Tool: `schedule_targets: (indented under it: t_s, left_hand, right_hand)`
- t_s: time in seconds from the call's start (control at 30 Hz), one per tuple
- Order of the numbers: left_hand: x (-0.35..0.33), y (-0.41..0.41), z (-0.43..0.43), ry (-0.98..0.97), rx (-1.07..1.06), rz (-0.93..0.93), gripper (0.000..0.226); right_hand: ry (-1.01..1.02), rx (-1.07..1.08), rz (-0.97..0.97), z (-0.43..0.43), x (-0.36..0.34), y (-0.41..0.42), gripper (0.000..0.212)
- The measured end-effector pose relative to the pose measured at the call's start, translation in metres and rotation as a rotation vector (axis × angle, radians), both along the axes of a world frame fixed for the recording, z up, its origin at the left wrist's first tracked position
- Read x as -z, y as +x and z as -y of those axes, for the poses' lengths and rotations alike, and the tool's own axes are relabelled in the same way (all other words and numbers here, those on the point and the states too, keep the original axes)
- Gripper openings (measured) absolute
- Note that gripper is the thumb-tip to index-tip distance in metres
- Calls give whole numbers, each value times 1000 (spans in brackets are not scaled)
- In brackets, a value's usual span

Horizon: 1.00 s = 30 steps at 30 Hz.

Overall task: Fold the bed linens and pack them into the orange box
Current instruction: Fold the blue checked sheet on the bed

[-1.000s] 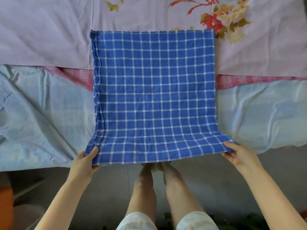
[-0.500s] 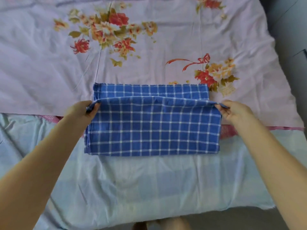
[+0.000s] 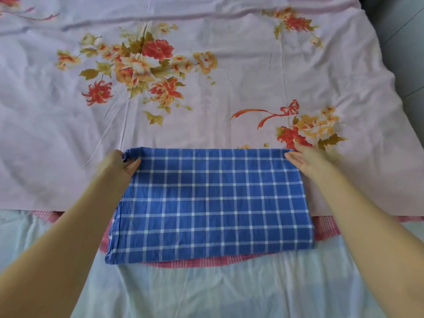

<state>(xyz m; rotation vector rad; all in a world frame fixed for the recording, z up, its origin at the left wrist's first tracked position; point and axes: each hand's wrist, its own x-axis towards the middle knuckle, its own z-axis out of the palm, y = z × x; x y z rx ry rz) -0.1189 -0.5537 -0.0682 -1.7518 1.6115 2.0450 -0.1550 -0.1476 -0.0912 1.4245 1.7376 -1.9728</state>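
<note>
The far left corner of the cloth (image 3: 213, 203) is pinched by the left grip (image 3: 119, 164), with the thumb laid on top and the fingers curled under the edge. The far right corner is touched by the right grip (image 3: 305, 160); its fingers are held nearly straight and nothing is clasped. The cloth, blue with white checks, is folded and lies flat. It is spread between the two grips and back from them toward the person, and its stacked layers are seen along the side below the left grip. Under both grips and far beyond them a lilac flowered sheet (image 3: 206, 111) is spread. A pink checked strip (image 3: 197, 263) is seen just under the cloth's near edge, well short of the grips. Nearer still to the person a pale blue sheet (image 3: 206, 292) is spread.
</note>
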Motion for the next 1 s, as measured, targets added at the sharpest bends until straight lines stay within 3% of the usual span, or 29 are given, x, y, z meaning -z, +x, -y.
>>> schedule_targets:
  t_s: [0.03,0.1,0.17,0.2,0.27,0.33,0.43,0.53,0.6,0.7,0.77,0.87,0.93,1.0]
  left_hand:
    - [5,0,-2,-111,77,90,9]
    - [12,6,-2,-288,146,142,18]
    - [18,22,-16,-707,392,139,37]
    - [18,33,-30,-930,547,60,41]
    - [15,61,-68,-1173,920,-165,43]
    - [26,89,-104,-1250,1287,-336,45]
    - [52,132,-149,-1251,1741,-393,50]
    - [75,160,-165,-1235,1942,-316,55]
    - [82,163,-164,-1232,1956,-291,56]
    - [71,157,-154,-1120,1820,-396,48]
    - [53,153,-141,-888,1406,-400,39]
    - [22,139,-112,-401,790,-170,25]
    - [16,130,-92,-221,599,-128,24]
    - [18,122,-81,-137,598,-103,30]
  right_hand:
    - [59,-58,-18,-1,0,7,41]
    - [362,-175,-37,-7,0,28,37]
    - [693,-318,18,-17,1,63,31]
    - [747,-376,48,-22,2,82,30]
    - [667,-474,83,-25,8,121,29]
    - [558,-554,143,-19,9,149,23]
    - [387,-583,137,-10,-4,173,28]
    - [305,-558,82,2,-31,177,45]
    - [353,-576,41,21,-50,174,53]
    - [619,-683,-11,66,-74,172,66]
    - [780,-778,-79,104,-82,175,72]
    - [953,-996,-217,165,-73,181,86]
    - [1073,-1147,-219,200,-49,187,92]
    - [1150,-1276,-133,226,-20,195,91]
